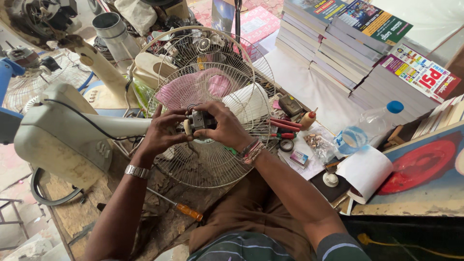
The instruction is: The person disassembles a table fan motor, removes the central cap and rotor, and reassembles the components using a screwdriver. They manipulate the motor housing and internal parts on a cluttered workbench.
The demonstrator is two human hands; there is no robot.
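Wire fan guard [212,159] rims both hands' [193,126] motor [200,121].

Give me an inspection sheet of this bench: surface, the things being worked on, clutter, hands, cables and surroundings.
Surface: worn wooden bench, chipped and dusty.
Job's things: small fan motor held over a round wire fan guard; pink fan blades behind the wires.
Clutter: orange-handled screwdriver, red-handled pliers, roll of tape, plastic bottle, white paper roll.
Hands: left hand and right hand both grip the motor; metal watch on the left wrist.
Cables: black cord runs across the cream fan stand.
Surroundings: stacks of books, more fan parts behind.
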